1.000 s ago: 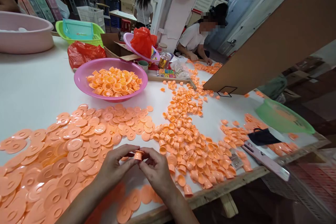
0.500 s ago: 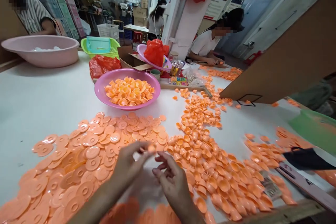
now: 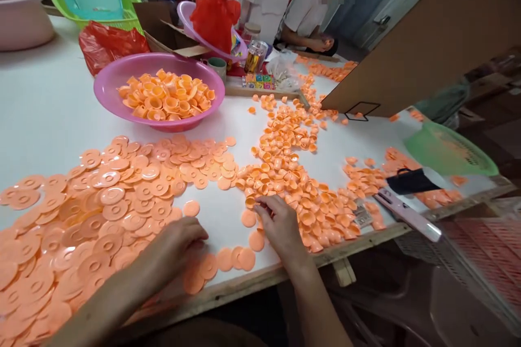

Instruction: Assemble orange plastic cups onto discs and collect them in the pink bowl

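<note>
My left hand is low over the near part of the table, beside a spread of flat round orange plastic discs. Its fingers are together and curled downward, and what lies under them is hidden. At the left edge of a heap of small orange plastic cups is my right hand. Its thumb and forefinger close at the rim of one orange cup; the other fingers curl inward. Several plain orange discs lie between the hands near the table edge.
A pink basin full of orange cups stands behind the discs. A cardboard panel slants at right, near a green basket. A pink-and-white long tool lies by the wooden edge. Another person sits across the table.
The view has tilted down and shifted right. My hands, close together before with a small orange piece in the left, are now apart: left toward the near discs, right at the cups.
</note>
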The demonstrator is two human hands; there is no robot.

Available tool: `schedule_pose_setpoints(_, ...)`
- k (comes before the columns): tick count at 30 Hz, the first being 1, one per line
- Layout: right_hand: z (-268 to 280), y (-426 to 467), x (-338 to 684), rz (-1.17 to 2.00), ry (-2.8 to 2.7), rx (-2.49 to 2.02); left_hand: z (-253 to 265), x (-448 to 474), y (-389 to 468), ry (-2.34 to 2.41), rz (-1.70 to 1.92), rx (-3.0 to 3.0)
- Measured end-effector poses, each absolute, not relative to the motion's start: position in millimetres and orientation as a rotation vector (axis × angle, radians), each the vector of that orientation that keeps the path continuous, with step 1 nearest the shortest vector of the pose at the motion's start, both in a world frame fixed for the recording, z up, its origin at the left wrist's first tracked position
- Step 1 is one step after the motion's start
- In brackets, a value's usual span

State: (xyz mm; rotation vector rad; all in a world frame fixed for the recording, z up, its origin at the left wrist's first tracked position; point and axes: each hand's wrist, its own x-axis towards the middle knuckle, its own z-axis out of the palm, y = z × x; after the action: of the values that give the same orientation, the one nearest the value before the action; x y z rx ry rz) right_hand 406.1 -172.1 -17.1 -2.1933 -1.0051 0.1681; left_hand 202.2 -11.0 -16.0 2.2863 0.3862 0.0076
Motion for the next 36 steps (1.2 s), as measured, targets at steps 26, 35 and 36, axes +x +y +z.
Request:
schedule_pose_setpoints(26,-29.4,-96.5,378.5,0.570,-0.911,-2.065,-35.0,248.9,-7.7,0.829,0.125,2.347)
schedule_pose_setpoints(35,-27.2,-90.5,377.7,0.500,-1.071,-2.136,-26.1,259.7,1.7,0.802,0.114,1.759)
schedule_pose_setpoints(36,-26.8,-90.1,378.8,0.505,-1.079,-2.139,-26.7,263.2,2.1,0.810,0.122,1.729)
